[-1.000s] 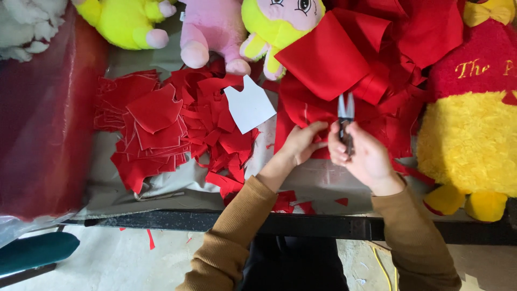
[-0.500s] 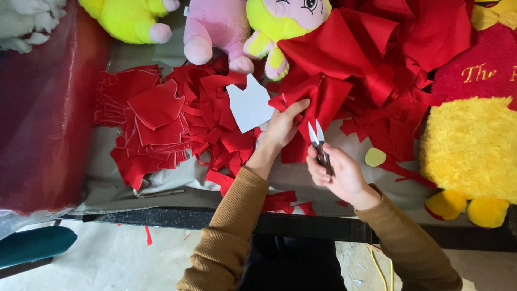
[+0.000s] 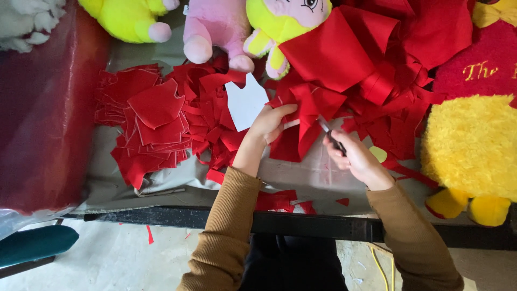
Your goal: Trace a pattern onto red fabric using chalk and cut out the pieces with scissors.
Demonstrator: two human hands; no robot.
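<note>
1. Folded piece of red fabric [image 3: 304,121] at the middle of the table [image 3: 318,172], its pointed lower end hanging onto the grey cover, its upper part joined to the big heap of red cloth [image 3: 388,59] behind.
2. Left hand [image 3: 269,123] curled on the fabric's left edge, fingers pinching the cloth, thumb up against the fold.
3. Right hand [image 3: 358,156] closed round the handles of the scissors [image 3: 329,132], blades pointing up-left and touching the fabric's right edge; how far apart the blades stand, cannot tell.
4. Both forearms in brown knitted sleeves, reaching up from the bottom edge.
5. White paper template [image 3: 246,101] just left of the left hand, lying on red offcuts.
6. Stack of cut red pieces [image 3: 153,121] further left, spread over the grey cover, well apart from the hands.
7. Small red scraps [image 3: 277,199] near the table's front edge, between the 2 arms.
8. Small pale yellow-green piece [image 3: 378,154] just beside the right hand.
9. Plush toys along the back: a yellow one [image 3: 126,19], a pink one [image 3: 215,29], a yellow-green one with a pink face [image 3: 285,24].
10. Large yellow and red plush toy [image 3: 474,134] at the right edge.
11. Dark red plastic-covered bundle [image 3: 46,113] at the left.
</note>
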